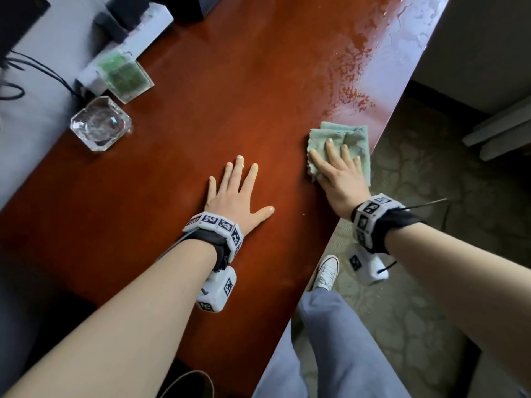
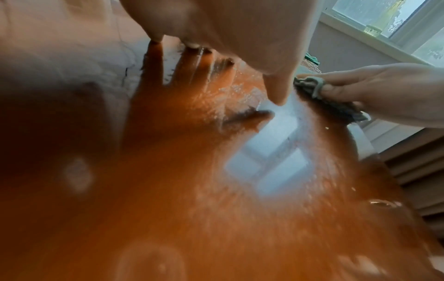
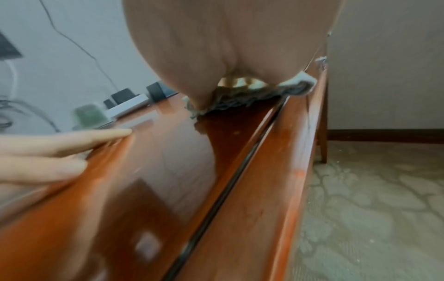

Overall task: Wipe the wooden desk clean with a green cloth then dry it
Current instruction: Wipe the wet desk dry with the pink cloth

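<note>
The glossy red-brown wooden desk (image 1: 201, 116) runs diagonally through the head view. A folded pale green cloth (image 1: 347, 133) lies near the desk's right edge, and my right hand (image 1: 334, 165) presses flat on it with straight fingers. Beyond the cloth, water droplets (image 1: 353, 73) cover the desk surface. My left hand (image 1: 238, 191) rests flat on the bare wood with fingers spread, left of the cloth. In the left wrist view the cloth (image 2: 310, 83) shows under my right hand's fingers (image 2: 341, 89). The right wrist view shows the cloth (image 3: 240, 100) under my palm at the desk edge (image 3: 264, 152).
A clear glass dish (image 1: 100, 126) stands at the desk's left edge. Behind it sit a clear box of green contents (image 1: 125, 76), a white box (image 1: 138, 35) and black cables (image 1: 34, 70). Patterned carpet (image 1: 416, 239) and my shoe (image 1: 326, 272) are right of the desk.
</note>
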